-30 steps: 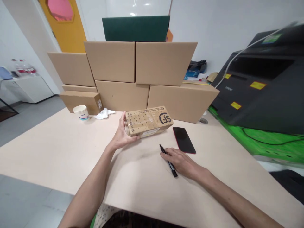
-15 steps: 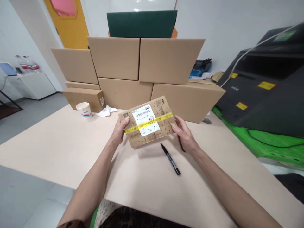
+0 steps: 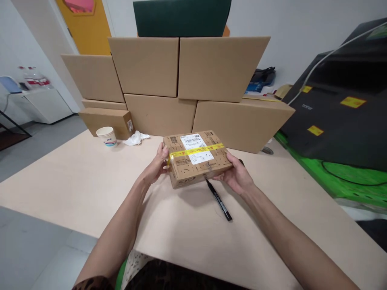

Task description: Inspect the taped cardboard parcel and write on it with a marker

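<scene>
A small cardboard parcel (image 3: 196, 159) with a white shipping label and a strip of yellow tape across its top is held just above the table between both hands. My left hand (image 3: 157, 163) grips its left end, thumb on top. My right hand (image 3: 237, 175) cups its right end from below, fingers curled around the edge. A black marker pen (image 3: 220, 200) lies on the table just under and in front of the parcel, close to my right hand. The label side faces up.
Several large cardboard boxes (image 3: 181, 80) are stacked like a wall at the back of the beige table (image 3: 75, 173), a dark green box on top. A paper cup (image 3: 106, 136) and crumpled tissue (image 3: 135, 138) sit back left. A large black printer (image 3: 341, 104) stands on the right.
My right hand left the marker and took the parcel's right end. The parcel was turned label side up, then levelled flatter and drawn slightly nearer. The phone behind it is now hidden.
</scene>
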Demonstrator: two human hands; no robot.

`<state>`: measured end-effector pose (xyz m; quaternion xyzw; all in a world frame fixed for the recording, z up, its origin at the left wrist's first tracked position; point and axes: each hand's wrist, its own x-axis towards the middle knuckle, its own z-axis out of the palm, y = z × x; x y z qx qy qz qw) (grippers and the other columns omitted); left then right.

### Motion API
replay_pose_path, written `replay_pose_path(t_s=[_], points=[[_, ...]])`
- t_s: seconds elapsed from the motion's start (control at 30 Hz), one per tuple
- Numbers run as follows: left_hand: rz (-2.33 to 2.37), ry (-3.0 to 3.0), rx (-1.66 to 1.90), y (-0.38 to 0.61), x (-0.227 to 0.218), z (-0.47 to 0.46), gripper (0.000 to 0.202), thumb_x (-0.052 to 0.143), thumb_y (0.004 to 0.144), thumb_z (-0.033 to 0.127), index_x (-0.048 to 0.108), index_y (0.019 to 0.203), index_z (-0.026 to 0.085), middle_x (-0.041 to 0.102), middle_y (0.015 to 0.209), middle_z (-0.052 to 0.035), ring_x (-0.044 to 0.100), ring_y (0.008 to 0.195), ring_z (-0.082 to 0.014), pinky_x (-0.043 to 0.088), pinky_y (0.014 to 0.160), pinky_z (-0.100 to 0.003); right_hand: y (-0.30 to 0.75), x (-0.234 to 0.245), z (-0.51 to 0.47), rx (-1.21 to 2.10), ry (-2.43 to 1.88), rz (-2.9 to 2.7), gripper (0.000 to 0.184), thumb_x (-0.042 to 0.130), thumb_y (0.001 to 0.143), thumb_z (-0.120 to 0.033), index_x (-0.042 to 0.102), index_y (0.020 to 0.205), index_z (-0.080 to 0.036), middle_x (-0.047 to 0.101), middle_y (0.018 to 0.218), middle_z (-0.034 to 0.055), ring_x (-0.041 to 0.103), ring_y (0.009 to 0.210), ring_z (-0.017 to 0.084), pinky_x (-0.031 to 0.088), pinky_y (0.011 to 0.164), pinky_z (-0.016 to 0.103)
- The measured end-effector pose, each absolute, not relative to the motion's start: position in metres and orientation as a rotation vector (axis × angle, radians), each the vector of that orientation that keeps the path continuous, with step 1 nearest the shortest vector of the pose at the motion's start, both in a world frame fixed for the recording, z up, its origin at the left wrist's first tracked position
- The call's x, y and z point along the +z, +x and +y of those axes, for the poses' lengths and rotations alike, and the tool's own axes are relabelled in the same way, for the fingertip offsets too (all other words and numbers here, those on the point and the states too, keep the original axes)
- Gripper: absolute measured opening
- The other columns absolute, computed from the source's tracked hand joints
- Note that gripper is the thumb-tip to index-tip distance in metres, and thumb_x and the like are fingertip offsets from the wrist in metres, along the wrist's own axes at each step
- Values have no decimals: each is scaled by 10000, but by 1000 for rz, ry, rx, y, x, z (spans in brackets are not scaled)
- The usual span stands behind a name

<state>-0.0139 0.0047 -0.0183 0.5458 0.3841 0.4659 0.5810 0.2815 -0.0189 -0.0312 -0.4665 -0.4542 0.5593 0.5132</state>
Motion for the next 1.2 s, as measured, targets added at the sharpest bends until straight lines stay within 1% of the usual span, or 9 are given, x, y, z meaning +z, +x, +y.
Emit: replay_pose_path(t_s=[0.2, 0.3, 0.4, 0.5, 0.67, 0.8, 0.97, 1.07, 1.2], points=[[839, 1103, 1088, -13, -17, 7, 983, 885, 695, 598, 415, 1510, 315, 629, 1485, -128, 631, 1332, -415, 538, 1083, -611, 276, -31, -25, 1114, -998, -1248, 583, 690, 821, -515, 595, 1343, -275, 729, 1359, 89, 701, 1217, 308, 609, 946, 425], [798, 1160, 1229, -13, -20, 9, 1242, 931, 643, 483, 209, 1632, 277, 550, 1568, -165, 540, 1443, -421, 416, 1222, -625, 277, -29, -26, 1154, -996, -1260, 655, 769, 773, -463, 570, 1369, -280, 704, 1407, 77, 663, 1288, 302, 557, 1053, 446], [818, 1342, 1278, -15, -25, 10, 1494, 971, 569, 453, -14, 1683, 315, 304, 1734, -169, 367, 1568, -439, 326, 1284, -628, 278, -31, -24, 1166, -1014, -1302, 643, 802, 748, -446, 590, 1329, -267, 721, 1369, 82, 648, 1294, 302, 532, 1085, 468], [822, 1611, 1209, -17, -30, 11, 1495, 971, 605, 426, -52, 1693, 347, 114, 1794, -141, 216, 1629, -436, 246, 1312, -632, 280, -35, -21, 1143, -1020, -1296, 636, 808, 722, -409, 605, 1308, -271, 716, 1378, 90, 644, 1287, 308, 519, 1098, 492], [757, 1715, 1120, -18, -36, 13, 1454, 942, 679, 427, -109, 1683, 387, 72, 1803, -113, 120, 1653, -418, 128, 1327, -636, 283, -34, -20, 1148, -948, -1258, 624, 747, 720, -360, 607, 1325, -293, 710, 1391, 74, 632, 1301, 323, 503, 1102, 504], [712, 1670, 1103, -15, -32, 10, 1422, 920, 726, 454, -144, 1669, 417, 9, 1811, -89, 122, 1651, -425, 154, 1326, -624, 281, -29, -23, 1210, -881, -1171, 597, 701, 777, -453, 604, 1354, -334, 696, 1425, 38, 588, 1372, 313, 479, 1133, 478], [789, 1554, 1178, -12, -28, 6, 1358, 924, 695, 526, 23, 1697, 361, 180, 1782, -130, 213, 1630, -429, 220, 1321, -611, 274, -23, -26, 1245, -917, -1163, 657, 778, 763, -535, 594, 1367, -358, 671, 1467, 22, 524, 1443, 312, 402, 1212, 491], [834, 1452, 1217, -11, -31, 7, 1306, 952, 671, 456, 139, 1686, 332, 391, 1685, -161, 408, 1544, -420, 319, 1279, -628, 277, -21, -24, 1275, -896, -1238, 622, 787, 778, -492, 596, 1352, -344, 641, 1494, 24, 509, 1450, 301, 378, 1226, 493], [849, 1370, 1328, -11, -33, 11, 1175, 962, 649, 436, 324, 1623, 283, 512, 1591, -168, 476, 1494, -408, 363, 1256, -624, 299, -29, -21, 1216, -1021, -1381, 702, 802, 725, -408, 550, 1372, -301, 631, 1428, 79, 569, 1335, 298, 442, 1152, 494]])
